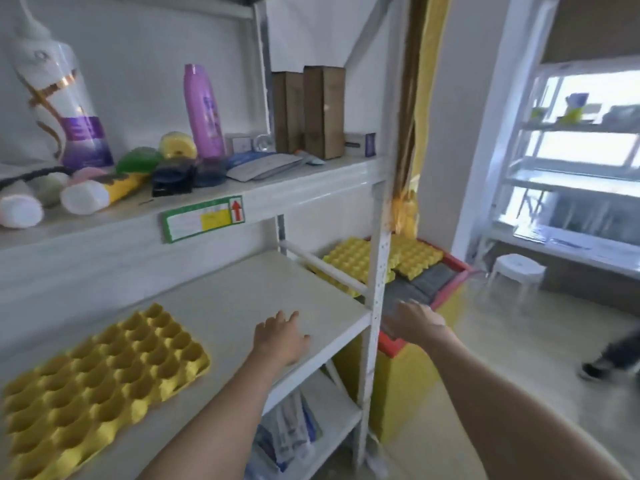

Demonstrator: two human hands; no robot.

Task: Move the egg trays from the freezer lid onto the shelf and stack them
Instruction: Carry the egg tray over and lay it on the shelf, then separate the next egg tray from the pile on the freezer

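One yellow egg tray (104,386) lay flat on the shelf (242,306) nearest the camera. The left hand (280,337) hovered beyond it, fingers spread and empty. The right hand (412,322), fingers loosely open, reached past the upright (377,289) toward the freezer lid (429,282), where more egg trays (412,259) rested.

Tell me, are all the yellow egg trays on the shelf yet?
Not yet. One yellow egg tray already lies on the shelf. Both hands are empty now: the left hand hovers over the shelf, and the right hand reaches past the shelf post toward the freezer lid. At least two more trays are still on that lid, waiting to be moved and stacked.
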